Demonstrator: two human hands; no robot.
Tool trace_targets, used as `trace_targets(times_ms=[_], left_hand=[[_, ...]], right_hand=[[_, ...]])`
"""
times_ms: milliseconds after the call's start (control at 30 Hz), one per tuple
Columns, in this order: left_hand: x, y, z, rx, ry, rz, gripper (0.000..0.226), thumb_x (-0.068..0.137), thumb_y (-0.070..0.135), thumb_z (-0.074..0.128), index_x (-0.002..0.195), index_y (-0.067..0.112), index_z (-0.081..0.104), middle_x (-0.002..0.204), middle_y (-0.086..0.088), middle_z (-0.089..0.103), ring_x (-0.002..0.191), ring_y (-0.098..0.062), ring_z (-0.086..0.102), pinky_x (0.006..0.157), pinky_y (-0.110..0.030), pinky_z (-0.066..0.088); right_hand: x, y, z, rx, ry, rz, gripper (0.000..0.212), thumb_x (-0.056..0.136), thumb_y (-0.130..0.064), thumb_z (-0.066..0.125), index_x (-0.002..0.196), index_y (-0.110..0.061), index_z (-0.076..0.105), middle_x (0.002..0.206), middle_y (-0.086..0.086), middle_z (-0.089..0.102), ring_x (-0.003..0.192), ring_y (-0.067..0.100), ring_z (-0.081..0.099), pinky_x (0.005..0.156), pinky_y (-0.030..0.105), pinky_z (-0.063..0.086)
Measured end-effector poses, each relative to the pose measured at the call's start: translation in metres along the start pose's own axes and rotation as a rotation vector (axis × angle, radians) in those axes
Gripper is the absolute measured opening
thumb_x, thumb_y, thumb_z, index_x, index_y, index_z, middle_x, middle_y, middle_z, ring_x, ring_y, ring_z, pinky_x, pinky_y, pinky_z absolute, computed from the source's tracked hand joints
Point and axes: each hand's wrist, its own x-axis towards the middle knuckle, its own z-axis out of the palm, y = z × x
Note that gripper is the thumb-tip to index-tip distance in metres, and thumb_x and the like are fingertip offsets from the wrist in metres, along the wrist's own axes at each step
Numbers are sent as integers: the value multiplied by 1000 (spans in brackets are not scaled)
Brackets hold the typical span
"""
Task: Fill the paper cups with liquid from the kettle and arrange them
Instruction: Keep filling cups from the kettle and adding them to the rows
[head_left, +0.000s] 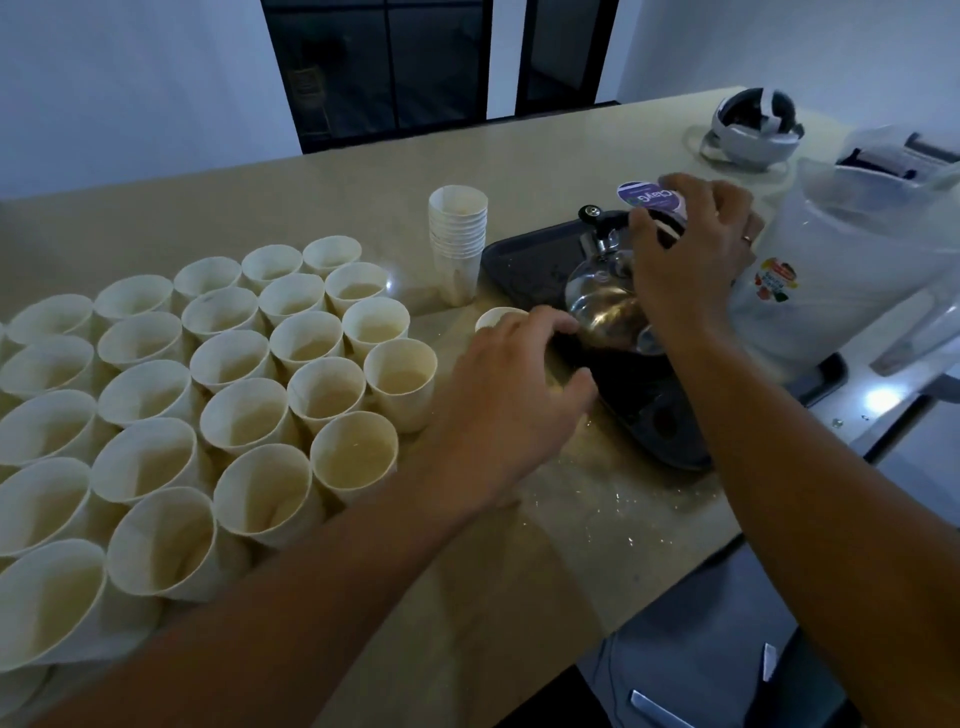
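1. Kettle (605, 306): shiny metal, on the dark tray (524, 265) at the right of the surface (363, 171)
2. Right hand (691, 254): over the kettle top, grip curled round its handle
3. Left hand (511, 384): fingers loosely spread, hovering over a single paper cup (496, 318) just beside the tray; whether it touches, cannot tell
4. Filled cups (208, 374): tightly grouped at left
5. Stack of empty cups (457, 244): upright, beside the tray's left edge
6. White jug (841, 270): right of the kettle
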Motion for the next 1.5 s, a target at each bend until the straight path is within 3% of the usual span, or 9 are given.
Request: trace_targets(times_ms=[167,367,467,567,833,967,1233,1367,1500], left_hand=[[44,6,8,49,-130,-17,51,88,37,65,135,30,47,122,6,58,109,-11,52,90,-34,48],[42,5,26,20,-155,-60,47,88,32,64,133,33,48,125,8,57,116,-11,50,97,-39,48],[33,1,32,63,-132,-72,46,88,32,62,132,35,51,124,11,57,119,-13,49,101,-39,43],[26,2,32,91,-105,-82,41,87,31,62,127,37,55,124,15,57,119,-12,46,95,-32,27],[22,3,1,22,-33,-25,34,88,29,62,121,37,59,119,15,59,118,-9,50,106,-45,39],[32,2,-17,-13,17,-2,33,91,22,62,122,32,61,118,11,61,109,-7,53,97,-34,47],[68,4,-51,27,3,-8,40,95,-1,47,122,23,62,105,6,64,98,-11,59,71,-17,46],[76,0,-55,83,-46,-45,47,93,-5,47,129,21,60,111,4,60,101,-15,55,79,-25,46],[78,-11,-51,128,-109,-66,50,92,-6,46,133,18,59,118,0,65,105,-15,56,82,-25,40]], right_hand=[[23,27,9,11,-144,193,40,102,-42,48,139,-26,49,140,9,47,129,29,44,108,42,34],[25,48,16,216,-238,200,33,106,-26,48,137,-16,53,125,5,57,106,12,50,85,20,36],[30,48,13,255,-255,228,27,99,-37,61,121,-21,65,99,-8,63,87,2,54,67,10,36],[39,43,7,354,-255,334,22,92,-42,70,89,-20,73,70,-10,59,61,-2,50,61,18,39],[36,21,-14,459,-235,381,20,73,-50,85,76,-31,80,75,-4,76,80,20,75,81,41,62],[40,-3,-41,449,-236,294,17,76,-47,84,74,-32,76,67,-14,71,64,-3,65,64,15,50],[42,-37,-72,351,-431,120,23,72,-52,84,82,-33,78,60,-22,66,56,-13,58,55,8,43],[33,-49,-70,286,-558,56,29,71,-49,86,85,-25,81,76,-12,75,74,0,68,69,20,54],[26,-55,-64,217,-623,24,31,67,-53,86,86,-28,82,79,-12,75,68,4,64,62,19,46]])
